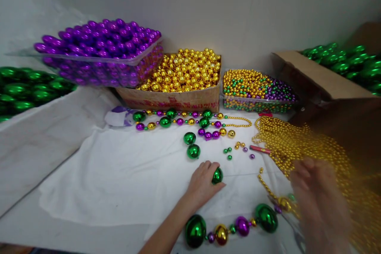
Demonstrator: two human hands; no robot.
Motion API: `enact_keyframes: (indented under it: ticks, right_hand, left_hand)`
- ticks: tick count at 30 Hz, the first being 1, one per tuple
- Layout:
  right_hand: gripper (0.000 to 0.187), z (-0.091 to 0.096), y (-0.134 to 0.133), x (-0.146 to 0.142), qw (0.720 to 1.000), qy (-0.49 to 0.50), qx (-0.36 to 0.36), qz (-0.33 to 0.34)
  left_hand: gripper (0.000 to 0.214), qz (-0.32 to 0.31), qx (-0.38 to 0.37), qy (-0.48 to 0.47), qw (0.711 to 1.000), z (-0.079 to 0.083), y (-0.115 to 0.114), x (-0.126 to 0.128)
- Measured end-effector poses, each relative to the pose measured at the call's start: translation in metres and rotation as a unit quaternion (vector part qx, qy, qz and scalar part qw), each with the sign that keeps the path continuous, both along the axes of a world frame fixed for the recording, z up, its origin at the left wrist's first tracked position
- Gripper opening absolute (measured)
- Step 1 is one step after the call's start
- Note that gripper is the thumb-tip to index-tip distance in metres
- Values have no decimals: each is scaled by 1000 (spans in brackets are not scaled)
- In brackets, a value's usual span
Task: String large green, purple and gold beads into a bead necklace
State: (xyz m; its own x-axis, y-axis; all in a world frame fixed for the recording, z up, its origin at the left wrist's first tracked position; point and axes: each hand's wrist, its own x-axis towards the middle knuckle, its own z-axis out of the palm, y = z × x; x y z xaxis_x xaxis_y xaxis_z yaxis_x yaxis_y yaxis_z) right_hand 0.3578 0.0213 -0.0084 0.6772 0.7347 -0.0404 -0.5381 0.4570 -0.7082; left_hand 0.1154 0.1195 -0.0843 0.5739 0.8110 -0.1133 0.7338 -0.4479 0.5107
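Observation:
My left hand is closed around a shiny green ball above the white cloth. From that ball a thin line, like a thread, runs rightward. Motion smears my right hand, so its fingers and anything in them cannot be made out; it is over the edge of the gold bead strands. In front of me lies a strung row of large and small beads, with a purple ball and a gold ball among the green ones. A metal tool, partly hidden, lies beside my right hand.
Purple balls fill a clear tub at the back left, next to a cardboard box of gold balls and a small tub of mixed beads. A finished-looking necklace, loose green balls and a red stick lie on the cloth.

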Motion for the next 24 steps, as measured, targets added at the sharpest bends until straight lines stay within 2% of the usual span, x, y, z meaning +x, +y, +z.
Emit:
enact_keyframes:
  ticks: [3,8,9,12,15,19,21,24]
  right_hand:
    - [13,3,-2,-4,1000,-9,-7,13]
    - [9,-2,-7,-18,986,-97,-125,49]
    - [11,-5,-8,-21,982,-100,-150,58]
    - [21,-14,-11,-29,970,-90,-214,73]
    - [25,-20,-10,-37,969,-65,-224,82]
    - [20,-26,-11,-40,970,-42,-217,100]
    - [22,-31,-16,-34,964,-60,-233,113]
    - [29,-45,-25,-16,949,-125,-249,147]
  left_hand:
    - [46,1,-1,10,1000,3,-2,3]
    - [77,-11,-30,-40,999,18,0,9]
    - [75,-18,-28,-56,998,21,3,13]
    - [47,-44,-2,-72,996,26,21,35]
    - [29,-70,48,-40,996,19,45,69]
    - [30,-90,65,-19,994,3,66,108]
    - [35,-93,67,-9,993,-1,68,116]
    - [33,-99,68,5,993,1,63,115]
